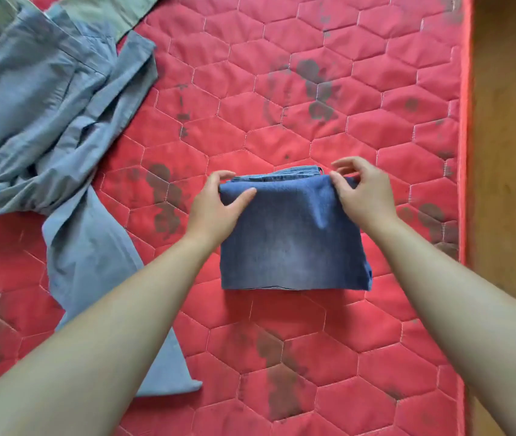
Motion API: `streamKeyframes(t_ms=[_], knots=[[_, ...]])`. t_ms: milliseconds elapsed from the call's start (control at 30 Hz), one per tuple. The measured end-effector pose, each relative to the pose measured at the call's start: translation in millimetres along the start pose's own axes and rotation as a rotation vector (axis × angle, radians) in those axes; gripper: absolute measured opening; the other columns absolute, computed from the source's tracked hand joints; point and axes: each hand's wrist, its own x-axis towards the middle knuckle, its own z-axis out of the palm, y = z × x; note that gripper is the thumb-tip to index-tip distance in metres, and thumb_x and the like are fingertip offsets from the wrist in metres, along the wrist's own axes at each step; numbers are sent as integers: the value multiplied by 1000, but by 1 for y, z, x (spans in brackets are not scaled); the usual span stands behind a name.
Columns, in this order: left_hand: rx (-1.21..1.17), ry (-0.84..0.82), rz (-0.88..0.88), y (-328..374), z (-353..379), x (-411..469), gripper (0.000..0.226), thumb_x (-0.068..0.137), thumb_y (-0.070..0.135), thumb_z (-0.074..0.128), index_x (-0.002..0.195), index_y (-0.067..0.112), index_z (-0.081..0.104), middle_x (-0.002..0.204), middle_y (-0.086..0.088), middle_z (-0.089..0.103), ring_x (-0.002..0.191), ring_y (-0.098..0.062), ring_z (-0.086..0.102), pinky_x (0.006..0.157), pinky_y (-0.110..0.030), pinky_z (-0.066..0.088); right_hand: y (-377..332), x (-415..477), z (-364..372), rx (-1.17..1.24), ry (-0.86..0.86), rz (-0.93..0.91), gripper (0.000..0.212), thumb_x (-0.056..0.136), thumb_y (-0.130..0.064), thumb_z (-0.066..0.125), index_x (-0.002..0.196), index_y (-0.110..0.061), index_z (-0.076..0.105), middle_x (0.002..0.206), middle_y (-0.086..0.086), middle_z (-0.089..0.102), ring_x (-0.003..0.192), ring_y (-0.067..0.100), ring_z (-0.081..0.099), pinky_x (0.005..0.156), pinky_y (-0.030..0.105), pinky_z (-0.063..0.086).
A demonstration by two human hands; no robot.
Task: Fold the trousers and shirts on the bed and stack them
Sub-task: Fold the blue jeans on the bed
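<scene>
Folded blue denim trousers (292,240) lie as a compact rectangle in the middle of the red quilted mattress (313,357). My left hand (215,207) grips the far left corner of the top layer, thumb on top. At the far right corner my right hand (363,193) pinches the same top layer between thumb and fingers. Light blue trousers (61,127) lie crumpled and unfolded at the left, one leg trailing toward the near edge under my left forearm. A pale green garment (102,11) sits at the top left, partly under the light blue one.
The mattress's right edge (464,152) runs top to bottom, with wooden floor (508,152) beyond it. Dark stains mark the mattress cover. Bare mattress shows beyond the denim and in front of it.
</scene>
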Motion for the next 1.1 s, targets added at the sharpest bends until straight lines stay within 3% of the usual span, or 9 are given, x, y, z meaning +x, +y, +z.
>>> streamKeyframes(t_ms=[100,167,333,433,567,700,833,933,1100], knots=[[169,66,29,-13,29,32,60,89,36,56,140,13,32,139,-6,41,127,-22,40,105,-36,34,11,27,30,-143,93,-118,26,87,-21,58,110,-9,60,112,9,60,102,24,56,91,33,41],[352,69,123,-24,48,29,61,91,35,50,144,15,27,150,-6,28,137,-23,27,107,-43,28,18,21,58,-260,7,-220,36,87,-27,56,118,-10,57,126,11,52,117,28,48,99,42,37],[494,67,83,-61,83,18,60,92,41,45,146,29,21,156,1,8,141,-26,12,107,-53,29,52,3,107,-558,-208,-229,56,93,-43,43,145,-31,27,158,-1,11,145,22,7,112,48,-3],[478,85,110,-73,91,31,59,92,43,43,146,32,19,156,-4,6,140,-28,16,106,-51,31,62,16,118,-587,-192,-201,54,95,-47,35,146,-39,18,157,-5,9,145,22,1,110,55,-8],[453,162,131,-85,98,43,56,90,48,46,136,43,14,151,-13,18,134,-31,29,98,-48,34,69,32,118,-584,-121,-133,52,92,-57,33,141,-44,26,152,-7,23,140,25,16,105,65,9],[363,155,175,-87,98,38,56,89,42,53,135,43,21,140,-21,27,120,-38,42,97,-45,42,77,24,109,-589,-89,-132,52,88,-59,39,136,-39,35,141,-5,37,119,29,36,87,51,43],[371,76,183,-85,106,11,57,89,40,54,135,45,20,139,-21,26,122,-37,42,92,-44,45,89,-11,95,-598,-82,-96,51,87,-59,42,134,-37,41,135,-2,43,108,32,42,80,47,41],[338,-11,234,-79,126,-25,57,90,35,54,135,44,20,141,-21,24,128,-36,36,101,-42,38,113,-50,71,-635,-31,-52,50,85,-58,45,130,-35,48,129,-1,49,102,32,46,75,46,40],[317,-110,194,-60,178,-78,58,90,32,52,138,44,22,146,-17,19,133,-33,26,105,-46,32,151,-87,28,-603,65,119,50,83,-52,58,130,-34,50,140,-2,43,115,32,38,85,47,30]])
